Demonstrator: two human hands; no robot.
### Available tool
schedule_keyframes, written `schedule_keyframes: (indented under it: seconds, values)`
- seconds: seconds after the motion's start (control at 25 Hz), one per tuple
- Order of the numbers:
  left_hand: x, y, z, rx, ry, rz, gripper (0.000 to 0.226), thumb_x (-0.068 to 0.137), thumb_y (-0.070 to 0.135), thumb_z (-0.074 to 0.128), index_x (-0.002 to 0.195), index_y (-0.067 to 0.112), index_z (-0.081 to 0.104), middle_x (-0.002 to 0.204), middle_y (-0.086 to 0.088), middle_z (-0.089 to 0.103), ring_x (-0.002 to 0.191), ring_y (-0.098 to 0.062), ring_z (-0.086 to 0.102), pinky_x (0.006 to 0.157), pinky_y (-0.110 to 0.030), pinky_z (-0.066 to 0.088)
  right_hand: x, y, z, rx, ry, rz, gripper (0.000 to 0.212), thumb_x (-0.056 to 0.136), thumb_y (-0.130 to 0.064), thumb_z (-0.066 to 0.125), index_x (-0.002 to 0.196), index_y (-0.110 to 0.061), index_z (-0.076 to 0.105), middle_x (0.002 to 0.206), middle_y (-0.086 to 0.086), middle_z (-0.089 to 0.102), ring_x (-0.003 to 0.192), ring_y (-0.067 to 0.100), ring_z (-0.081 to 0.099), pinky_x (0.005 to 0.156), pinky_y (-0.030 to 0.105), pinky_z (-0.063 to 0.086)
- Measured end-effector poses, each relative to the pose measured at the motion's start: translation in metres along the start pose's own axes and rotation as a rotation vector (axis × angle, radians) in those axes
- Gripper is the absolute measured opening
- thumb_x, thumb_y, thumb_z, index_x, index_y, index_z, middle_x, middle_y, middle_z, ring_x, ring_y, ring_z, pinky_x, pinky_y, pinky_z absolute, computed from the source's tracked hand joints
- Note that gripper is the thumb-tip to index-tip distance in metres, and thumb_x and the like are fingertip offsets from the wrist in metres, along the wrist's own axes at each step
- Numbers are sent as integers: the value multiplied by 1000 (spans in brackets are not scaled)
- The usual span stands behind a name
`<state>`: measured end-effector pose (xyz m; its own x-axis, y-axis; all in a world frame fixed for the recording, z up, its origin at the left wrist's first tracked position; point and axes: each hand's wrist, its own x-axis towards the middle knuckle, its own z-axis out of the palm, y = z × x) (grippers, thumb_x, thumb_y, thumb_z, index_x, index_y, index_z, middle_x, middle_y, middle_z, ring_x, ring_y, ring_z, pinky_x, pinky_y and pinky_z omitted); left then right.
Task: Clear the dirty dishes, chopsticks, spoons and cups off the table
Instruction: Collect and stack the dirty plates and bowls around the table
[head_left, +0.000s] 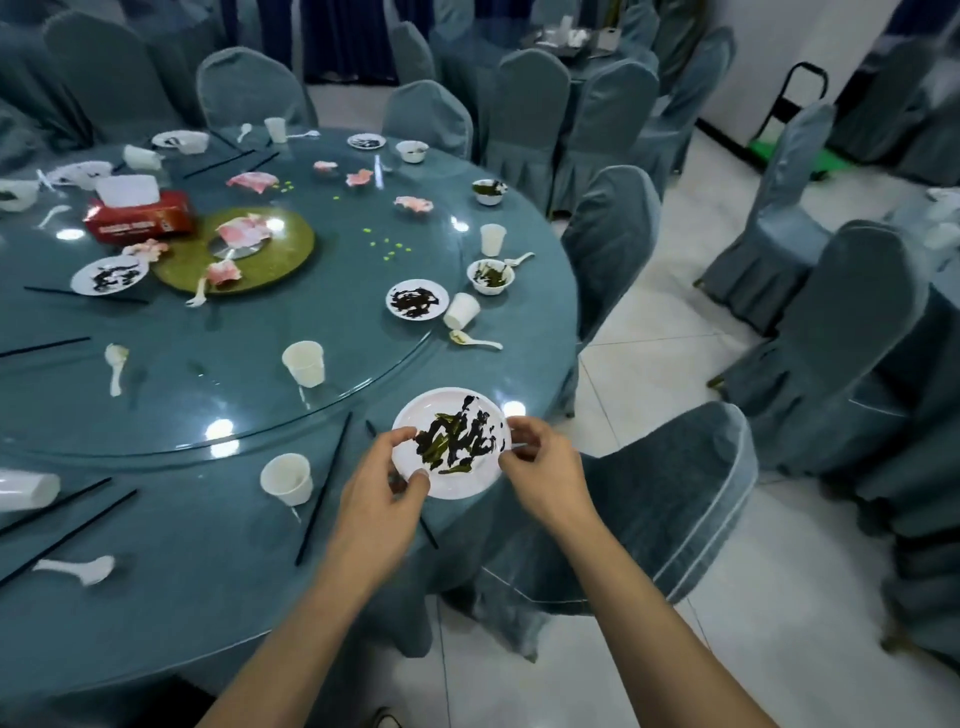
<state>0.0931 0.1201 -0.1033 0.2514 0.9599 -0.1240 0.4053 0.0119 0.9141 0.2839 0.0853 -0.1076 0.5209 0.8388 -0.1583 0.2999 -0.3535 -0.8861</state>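
**Dirty plate (441, 408) in both hands at the near edge of the worktop (208, 582)**

We see the white plate at lower centre of the frame, with dark and green scraps spread across it. Our left hand (387, 478) grips its lower-left rim, thumb on top. Our right hand (540, 467) pinches the right rim. We cannot tell whether the plate rests on the blue worktop or is lifted off it.

A black chopstick (428, 534) passes beneath the left hand and the plate, so only its two ends show. At the left edge a white object (26, 491) lying on its side is cut off, and the far dishes at upper left are too blurred to count.

Nearer, we count four upright cups (304, 364) and one tipped cup (461, 310), which lies just beside a small plate (415, 283) of dark scraps at centre right. Two bowls (491, 289) to the right of it hold green leftovers. A red tissue box (137, 215) sits at upper left.
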Motion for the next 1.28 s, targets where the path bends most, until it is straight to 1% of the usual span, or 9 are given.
schedule_keyframes:
  seconds: [0.12, 0.24, 0.32, 0.4, 0.64, 0.8, 0.96, 1.16, 1.28]
  values:
    - [-17, 29, 49, -13, -41, 13, 41, 99, 12, 58, 128, 40, 55, 122, 9, 65, 96, 16, 60, 79, -8, 47, -3, 26, -58, 29, 56, 11, 30, 87, -5, 66, 114, -18, 69, 96, -12, 72, 92, 0, 67, 81, 17, 55]
    - [-40, 56, 101, -32, -67, 16, 40, 99, 12, 57, 126, 41, 56, 120, 11, 66, 92, 21, 59, 88, -26, 51, -11, 54, -117, 26, 67, 30, 29, 89, -6, 67, 115, -19, 69, 96, -13, 70, 91, -3, 64, 72, 5, 49]
    - [-52, 69, 136, -39, -72, 27, 40, 99, 12, 58, 126, 40, 56, 121, 12, 67, 94, 18, 60, 95, -31, 51, -17, 70, -155, 21, 74, 48, 32, 90, -7, 67, 119, -20, 68, 97, -13, 70, 93, 1, 65, 81, 15, 53]
    - [-61, 82, 172, -50, -93, 37, 40, 99, 11, 58, 126, 40, 56, 120, 14, 67, 96, 16, 62, 94, -27, 50, -19, 87, -192, 32, 81, 62, 35, 90, -5, 67, 122, -20, 68, 98, -14, 70, 94, 2, 65, 85, 23, 56]
    - [-82, 119, 259, -28, -196, 46, 38, 102, 17, 57, 129, 42, 53, 131, 10, 61, 105, 0, 65, 74, -8, 46, -18, 131, -285, 11, 136, 77, 43, 88, -5, 62, 127, -21, 68, 100, -7, 72, 86, 4, 67, 72, 22, 55]
    - [-77, 140, 296, -10, -211, 77, 38, 101, 16, 57, 129, 42, 54, 132, 7, 61, 107, -4, 65, 74, -5, 46, -7, 142, -323, 31, 188, 96, 37, 89, -11, 63, 123, -23, 69, 93, -11, 70, 79, 4, 66, 62, 18, 47]
    - [-59, 155, 330, 14, -224, 92, 37, 100, 17, 57, 127, 43, 54, 132, 4, 59, 114, -11, 62, 89, -18, 49, 16, 150, -354, 35, 201, 102, 36, 90, -13, 62, 123, -24, 69, 93, -10, 70, 80, 10, 69, 59, 19, 50]
    - [-18, 174, 376, 8, -194, 116, 37, 98, 15, 58, 127, 38, 56, 129, 4, 60, 109, -4, 62, 91, -23, 52, 70, 161, -389, 9, 199, 98, 35, 92, -14, 60, 125, -23, 68, 95, -12, 68, 86, 13, 69, 84, 37, 59]
    - [14, 185, 406, -11, -172, 96, 35, 98, 16, 57, 124, 39, 57, 126, 0, 62, 112, -16, 62, 96, -37, 55, 110, 166, -403, 14, 193, 96, 33, 92, -15, 60, 123, -23, 68, 95, -13, 68, 87, 12, 69, 87, 43, 59]
